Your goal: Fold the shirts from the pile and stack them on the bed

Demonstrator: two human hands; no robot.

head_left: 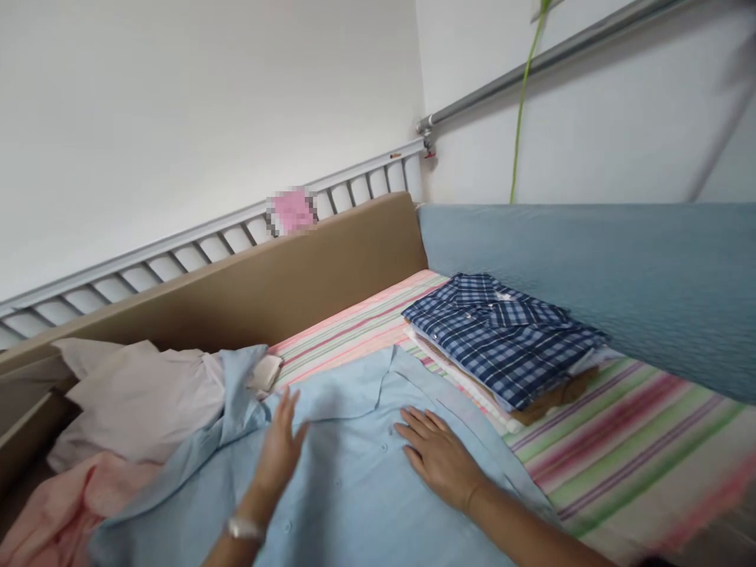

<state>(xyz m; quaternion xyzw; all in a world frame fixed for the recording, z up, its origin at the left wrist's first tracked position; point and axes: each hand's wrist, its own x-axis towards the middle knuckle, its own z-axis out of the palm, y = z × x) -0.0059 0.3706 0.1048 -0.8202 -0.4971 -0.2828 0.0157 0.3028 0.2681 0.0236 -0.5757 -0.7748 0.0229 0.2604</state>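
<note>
A light blue button-up shirt (354, 472) lies spread out on the bed in front of me, its buttons facing up. My right hand (440, 457) rests flat on the right part of the shirt, fingers stretched out. Over the left part, my left hand (283, 445) is held on edge with its fingers apart; whether it touches the cloth I cannot tell. Beyond my right hand sits a folded blue plaid shirt (502, 339) on top of a stack of other folded clothes.
At the left lie a crumpled whitish garment (142, 402) and a pink garment (88, 504). A striped sheet (626, 441) covers the bed. A brown board (331, 268) and a blue padded side (591, 268) border it. Behind stands a white radiator (194, 256).
</note>
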